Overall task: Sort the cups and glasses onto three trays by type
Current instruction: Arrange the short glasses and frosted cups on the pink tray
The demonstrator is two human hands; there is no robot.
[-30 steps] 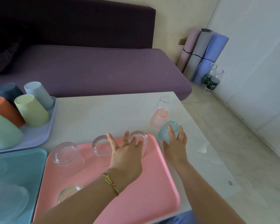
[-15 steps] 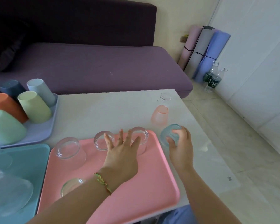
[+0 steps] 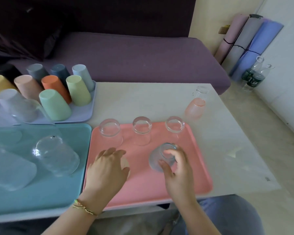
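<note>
Right hand (image 3: pixel 178 173): curled round tilted blue glass (image 3: pixel 159 159), over mid pink tray (image 3: pixel 196 177).
Left hand (image 3: pixel 105 170): loosely bent near tray's left edge; hold unclear.
Open room: tray's near-right corner.

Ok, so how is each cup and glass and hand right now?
Blue glass: tilted, held by the right hand over the pink tray.
Left hand: palm down over that tray; grip unclear.
Three clear glasses: upside down along the tray's far edge.
Pink glass: upside down on the table, not sorted.
Plastic cups: upside down on the purple tray.
</note>
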